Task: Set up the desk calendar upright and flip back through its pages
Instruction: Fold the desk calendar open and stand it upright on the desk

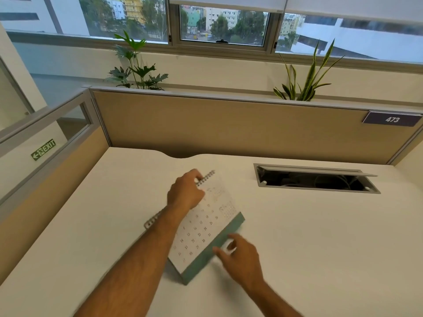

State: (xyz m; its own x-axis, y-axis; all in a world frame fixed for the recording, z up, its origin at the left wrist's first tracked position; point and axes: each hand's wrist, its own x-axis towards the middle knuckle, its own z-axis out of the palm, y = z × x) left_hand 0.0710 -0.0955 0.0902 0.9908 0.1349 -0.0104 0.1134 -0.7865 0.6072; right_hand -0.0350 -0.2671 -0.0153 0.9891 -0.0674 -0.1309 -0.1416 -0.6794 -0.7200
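A spiral-bound desk calendar [207, 227] with a white date page and a teal base edge stands tilted on the white desk [320, 236], turned diagonally. My left hand [186, 193] grips its top at the wire spiral, near the left end of the binding. My right hand [241, 257] hovers by the teal lower edge, fingers apart, fingertips close to or just touching the base; I cannot tell which. The view is motion-blurred. My left forearm hides part of the calendar's left side.
An open cable tray [315, 179] with a raised lid is set into the desk at the back right. A tan partition [229, 129] with a "473" plate [392, 119] closes the back; another partition runs along the left. Plants stand behind it.
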